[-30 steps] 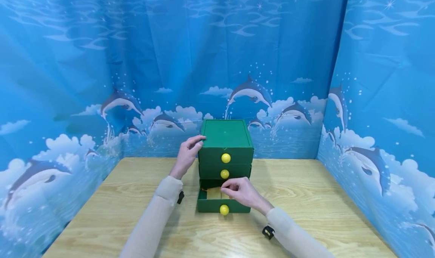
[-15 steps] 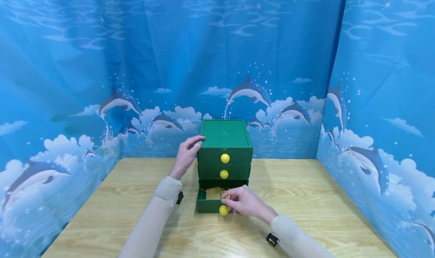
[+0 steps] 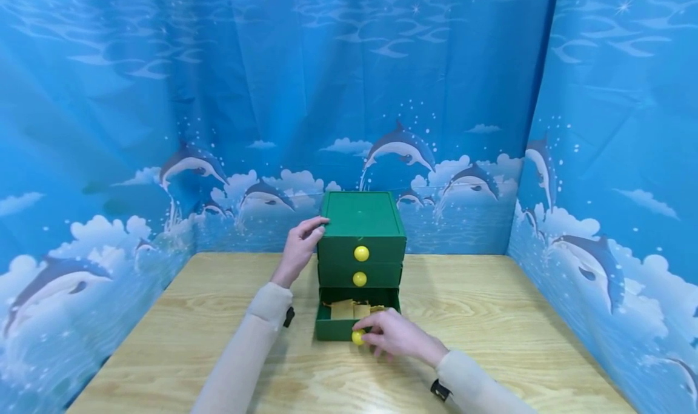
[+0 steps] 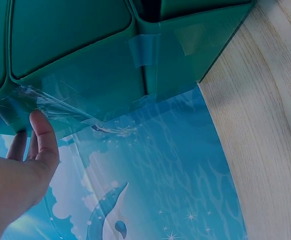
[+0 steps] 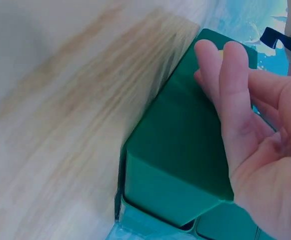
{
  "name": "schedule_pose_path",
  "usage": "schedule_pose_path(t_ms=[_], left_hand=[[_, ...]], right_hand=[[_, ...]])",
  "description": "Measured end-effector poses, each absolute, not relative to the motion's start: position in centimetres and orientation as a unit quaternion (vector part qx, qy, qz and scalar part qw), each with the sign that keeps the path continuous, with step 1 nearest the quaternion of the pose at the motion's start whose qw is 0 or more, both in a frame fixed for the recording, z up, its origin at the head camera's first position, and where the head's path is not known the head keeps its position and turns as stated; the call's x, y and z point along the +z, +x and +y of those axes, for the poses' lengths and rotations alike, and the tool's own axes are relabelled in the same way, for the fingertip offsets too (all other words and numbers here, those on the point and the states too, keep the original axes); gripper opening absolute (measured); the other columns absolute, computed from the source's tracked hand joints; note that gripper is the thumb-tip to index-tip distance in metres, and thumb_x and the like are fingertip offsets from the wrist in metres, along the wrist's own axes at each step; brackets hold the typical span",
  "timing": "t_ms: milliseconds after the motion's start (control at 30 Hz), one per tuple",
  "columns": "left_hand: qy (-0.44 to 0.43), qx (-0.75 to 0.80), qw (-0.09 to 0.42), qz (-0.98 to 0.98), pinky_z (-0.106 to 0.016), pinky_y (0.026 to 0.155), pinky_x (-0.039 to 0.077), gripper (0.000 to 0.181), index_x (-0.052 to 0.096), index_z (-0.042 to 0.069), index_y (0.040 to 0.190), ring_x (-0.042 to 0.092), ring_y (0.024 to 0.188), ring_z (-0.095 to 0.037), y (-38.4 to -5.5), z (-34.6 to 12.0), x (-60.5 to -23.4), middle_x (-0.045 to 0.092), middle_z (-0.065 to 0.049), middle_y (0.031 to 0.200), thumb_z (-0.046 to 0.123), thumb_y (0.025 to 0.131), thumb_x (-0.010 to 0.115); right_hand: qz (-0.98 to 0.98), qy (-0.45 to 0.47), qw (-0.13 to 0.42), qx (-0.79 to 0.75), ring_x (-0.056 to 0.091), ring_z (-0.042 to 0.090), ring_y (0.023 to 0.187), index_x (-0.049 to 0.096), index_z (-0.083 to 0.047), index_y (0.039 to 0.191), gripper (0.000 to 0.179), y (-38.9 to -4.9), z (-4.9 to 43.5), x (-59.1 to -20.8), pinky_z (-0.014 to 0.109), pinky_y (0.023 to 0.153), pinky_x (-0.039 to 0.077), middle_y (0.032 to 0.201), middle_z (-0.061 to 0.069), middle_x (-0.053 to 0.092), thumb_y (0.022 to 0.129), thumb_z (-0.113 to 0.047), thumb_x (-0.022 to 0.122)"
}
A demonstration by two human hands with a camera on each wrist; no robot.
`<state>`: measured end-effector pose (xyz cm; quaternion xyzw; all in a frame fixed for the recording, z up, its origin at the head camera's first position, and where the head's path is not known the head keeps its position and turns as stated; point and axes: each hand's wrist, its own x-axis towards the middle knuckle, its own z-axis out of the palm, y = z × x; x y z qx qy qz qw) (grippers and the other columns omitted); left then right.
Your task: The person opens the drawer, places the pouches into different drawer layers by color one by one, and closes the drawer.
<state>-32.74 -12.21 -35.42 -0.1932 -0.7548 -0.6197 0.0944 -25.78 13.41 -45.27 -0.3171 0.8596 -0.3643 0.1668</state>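
Observation:
A green three-drawer cabinet with yellow knobs stands on the wooden table, its bottom drawer pulled out. Inside that drawer lie flat tan pieces with a thin orange-brown cord. My right hand is at the bottom drawer's front, fingertips and thumb about the yellow drawer knob; in the right wrist view a bit of yellow shows behind the fingers. My left hand touches the cabinet's upper left edge with extended fingers; in the left wrist view the fingertips meet its taped side.
The upper two drawers are closed, each with a yellow knob. Clear tape runs along the cabinet's side. Blue curtains with dolphins surround the wooden table at the back and sides.
My right hand has come out of the open drawer and moved down to its knob. The tan pieces at the drawer's right now show. The left hand has stayed in place.

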Motion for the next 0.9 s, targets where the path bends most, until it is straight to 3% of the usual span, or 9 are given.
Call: schedule_pose_path(t_ms=[133,333,567,900], left_hand=[[-0.189,-0.620,0.095,-0.756,-0.051,0.113,0.036,0.038,0.057,0.006,0.137,0.037,0.141,-0.031,-32.7,-12.3,-35.5,0.040,-0.016,0.153,0.022,0.103,0.050],[-0.192,-0.618,0.093,-0.756,-0.051,0.113,0.036,0.038,0.056,0.006,0.137,0.037,0.141,-0.032,-32.7,-12.3,-35.6,0.040,-0.017,0.153,0.023,0.104,0.049],[-0.196,-0.615,0.096,-0.758,-0.052,0.113,0.035,0.039,0.056,0.005,0.137,0.037,0.142,-0.032,-32.6,-12.3,-35.6,0.039,-0.017,0.154,0.023,0.104,0.049],[-0.191,-0.614,0.103,-0.759,-0.053,0.111,0.037,0.037,0.057,0.003,0.135,0.039,0.140,-0.032,-32.5,-12.1,-35.3,0.039,-0.019,0.153,0.019,0.104,0.049]], right_hand=[[0.861,-0.314,0.165,-0.364,0.066,0.016,0.058,0.064,-0.015,0.131,0.033,-25.3,13.1,-45.6,0.027,0.041,0.051,0.079,0.000,0.072,0.098,-0.017,0.060],[0.870,-0.313,0.143,-0.353,0.057,0.016,0.044,0.065,-0.017,0.129,0.032,-25.0,12.8,-45.9,0.024,0.042,0.049,0.079,-0.002,0.072,0.097,-0.019,0.062],[0.885,-0.319,0.101,-0.324,0.062,0.001,0.070,0.069,-0.019,0.124,0.030,-25.4,12.6,-46.0,0.020,0.060,0.050,0.095,-0.005,0.074,0.094,-0.020,0.066],[0.897,-0.304,0.078,-0.311,0.064,-0.002,0.076,0.069,-0.021,0.123,0.029,-26.9,12.3,-46.1,0.021,0.068,0.053,0.096,-0.008,0.074,0.094,-0.022,0.066]])
